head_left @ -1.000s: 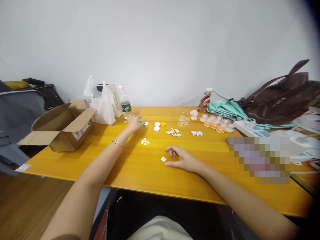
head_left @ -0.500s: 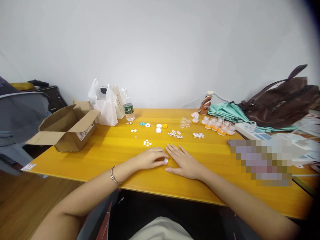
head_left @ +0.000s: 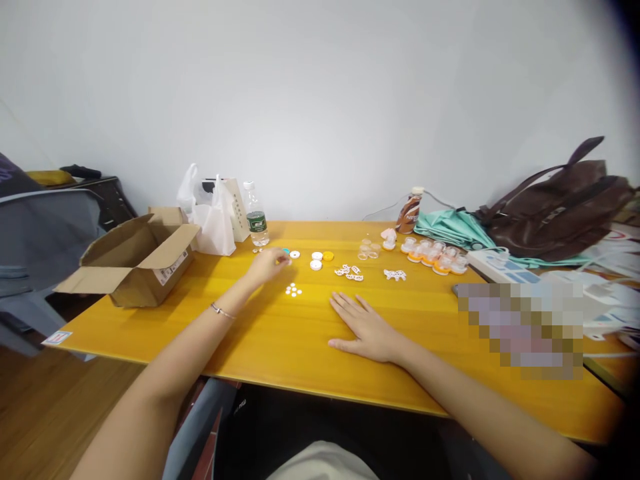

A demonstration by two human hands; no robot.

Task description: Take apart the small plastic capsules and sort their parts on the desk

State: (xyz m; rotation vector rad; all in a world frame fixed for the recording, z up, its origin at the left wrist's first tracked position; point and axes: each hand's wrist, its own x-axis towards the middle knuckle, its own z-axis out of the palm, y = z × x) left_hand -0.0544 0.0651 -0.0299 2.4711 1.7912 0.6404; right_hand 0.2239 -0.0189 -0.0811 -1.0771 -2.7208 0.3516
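My left hand (head_left: 266, 267) is closed in a pinch over the table's far left-centre. A bit of a small white disc (head_left: 289, 262) shows at its fingertips. Just beyond those fingers are a teal ring (head_left: 285, 252), partly covered, and a white ring (head_left: 295, 255). Closer to me lies a cluster of small white discs (head_left: 293, 290). My right hand (head_left: 365, 327) rests flat on the wooden table (head_left: 300, 353), fingers spread and holding nothing. Ahead of it are white perforated pieces (head_left: 350, 272). White round parts (head_left: 316, 265) sit beside a yellow ring (head_left: 328, 256).
An open cardboard box (head_left: 135, 267), a white plastic bag (head_left: 213, 227) and a water bottle (head_left: 257, 220) stand at left. Clear rings (head_left: 369, 250), orange-based clear assemblies (head_left: 435, 255), a brown drink bottle (head_left: 410, 211), a power strip (head_left: 500, 267) and a brown bag (head_left: 555, 213) are at right.
My left hand has moved away and to the left from beside my right hand. The small white disc that lay between the hands is gone from there. My right hand stays put.
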